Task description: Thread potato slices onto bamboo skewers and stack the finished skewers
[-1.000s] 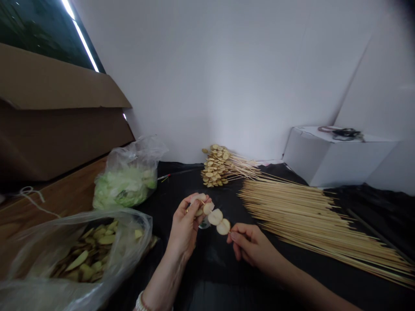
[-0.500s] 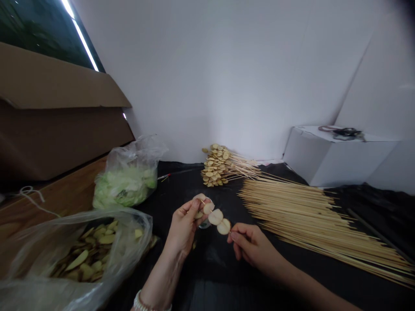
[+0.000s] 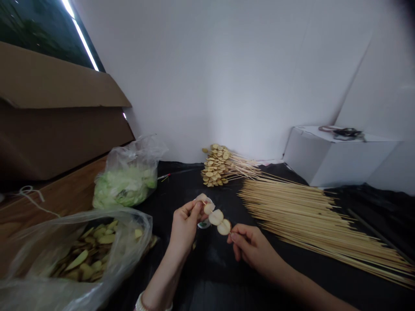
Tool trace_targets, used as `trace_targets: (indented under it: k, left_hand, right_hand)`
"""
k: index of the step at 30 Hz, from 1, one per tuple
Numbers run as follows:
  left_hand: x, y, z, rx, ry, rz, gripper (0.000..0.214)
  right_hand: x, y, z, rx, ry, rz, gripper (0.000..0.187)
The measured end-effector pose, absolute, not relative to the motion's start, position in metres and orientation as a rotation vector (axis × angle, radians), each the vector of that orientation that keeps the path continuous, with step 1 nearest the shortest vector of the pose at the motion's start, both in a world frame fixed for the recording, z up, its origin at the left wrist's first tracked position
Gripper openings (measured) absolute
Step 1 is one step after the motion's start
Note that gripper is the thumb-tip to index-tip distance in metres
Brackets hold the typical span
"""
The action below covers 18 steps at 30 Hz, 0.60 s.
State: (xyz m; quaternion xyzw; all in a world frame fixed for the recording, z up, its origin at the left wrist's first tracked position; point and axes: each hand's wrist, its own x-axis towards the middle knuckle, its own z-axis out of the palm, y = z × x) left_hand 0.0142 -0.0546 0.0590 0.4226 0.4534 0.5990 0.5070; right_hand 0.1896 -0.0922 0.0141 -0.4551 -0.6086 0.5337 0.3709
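Observation:
My right hand (image 3: 248, 244) is closed on the lower end of a thin bamboo skewer that carries pale potato slices (image 3: 216, 217). The skewer slants up to the left. My left hand (image 3: 184, 222) pinches a further slice (image 3: 201, 198) at the skewer's upper tip, thumb and forefinger pressed on it. Both hands hover just above the black table cover (image 3: 214, 268). A clear plastic bag of loose potato slices (image 3: 94, 250) lies left of my left hand.
A heap of finished skewers (image 3: 218, 166) lies at the back by the white wall. A large fan of bare bamboo skewers (image 3: 311, 218) covers the right side. A bag of green leaves (image 3: 128, 181), a cardboard box (image 3: 52, 112) and a white box (image 3: 337, 155) stand around.
My left hand's fingers have shifted slightly along the skewer tip, and the top slice has slid a little up. My right hand has stayed in place.

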Motion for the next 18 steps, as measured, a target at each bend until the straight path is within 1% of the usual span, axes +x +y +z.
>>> trace_targets:
  k: [7, 12, 15, 18]
  left_hand:
    - [0.0138, -0.0541, 0.0563, 1.072, 1.119, 1.445, 0.03]
    - [0.018, -0.0539, 0.0516, 1.139, 1.071, 1.357, 0.026]
    - [0.0212, -0.0552, 0.0497, 1.104, 1.048, 1.332, 0.03]
    - [0.0219, -0.0575, 0.0506, 1.032, 1.04, 1.311, 0.041]
  right_hand:
    - [0.1899, -0.0904, 0.0107, -1.159, -1.559, 1.363, 0.027]
    - [0.1912, -0.0902, 0.0144, -1.149, -1.513, 1.403, 0.029]
    - [0.1918, -0.0886, 0.0174, -1.151, -1.484, 1.413, 0.031]
    - [0.1919, -0.0874, 0.0191, -1.139, -1.456, 1.453, 0.033]
